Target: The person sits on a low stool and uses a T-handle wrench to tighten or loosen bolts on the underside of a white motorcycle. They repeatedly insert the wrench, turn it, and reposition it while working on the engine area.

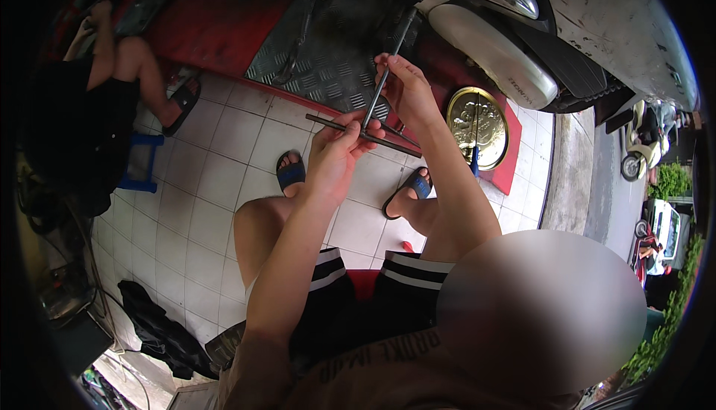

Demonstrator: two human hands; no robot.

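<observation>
My left hand grips a dark metal T-handle wrench where the crossbar meets the long shaft. My right hand is higher up and to the right, its fingers closed round the shaft, which points up toward a motorcycle's silver exhaust. Behind my right forearm a round gold-coloured metal tray sits on a red surface, with a blue-handled screwdriver lying across it.
A red lift with a chequer-plate centre carries the motorcycle. At left, another person sits beside a blue stool. Black cloth lies at lower left on white tiles. A street with parked vehicles is at right.
</observation>
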